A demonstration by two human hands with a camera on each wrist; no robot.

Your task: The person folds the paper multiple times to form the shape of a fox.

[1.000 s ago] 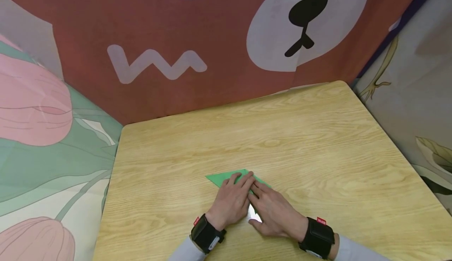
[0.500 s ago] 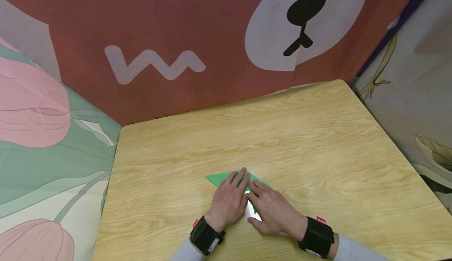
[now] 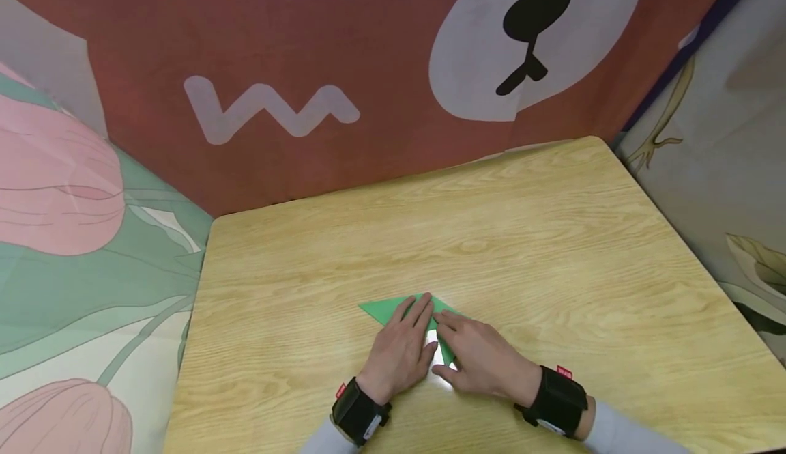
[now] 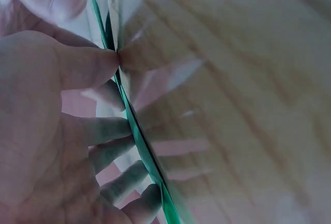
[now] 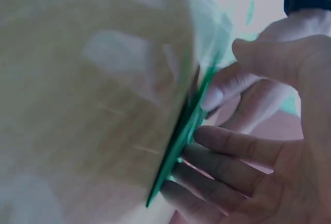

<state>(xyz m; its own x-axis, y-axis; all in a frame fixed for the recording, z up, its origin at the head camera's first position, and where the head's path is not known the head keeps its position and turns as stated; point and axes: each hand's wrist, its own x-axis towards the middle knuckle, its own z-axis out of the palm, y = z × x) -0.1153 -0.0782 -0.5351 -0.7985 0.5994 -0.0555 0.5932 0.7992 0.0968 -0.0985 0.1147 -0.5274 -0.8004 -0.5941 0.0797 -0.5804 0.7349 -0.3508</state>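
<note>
A folded piece of green paper (image 3: 376,309) lies on the wooden table (image 3: 295,263), with one pointed corner out to the left. My left hand (image 3: 396,355) presses on its middle, fingers straight and pointing away from me. On the right part rests my right hand (image 3: 485,355), fingertips beside the left forefinger and thumb near the lower flap. In the left wrist view, the fingertips and thumb meet the thin green paper edge (image 4: 137,131). The right wrist view shows straight fingers against the green paper (image 5: 178,146), its layers slightly apart. The hands cover much of the paper.
Bright glare (image 3: 437,358) shows between the hands. A red-brown cloth with a cartoon face (image 3: 393,147) hangs along the table's far edge. Floral cloth (image 3: 147,270) is at the left, and a pale printed cloth (image 3: 706,188) at the right. Each wrist wears a black band (image 3: 359,409).
My left fingers have shifted slightly left and its thumb has spread out. My right hand has moved slightly up, and more of the green lower flap shows between the hands.
</note>
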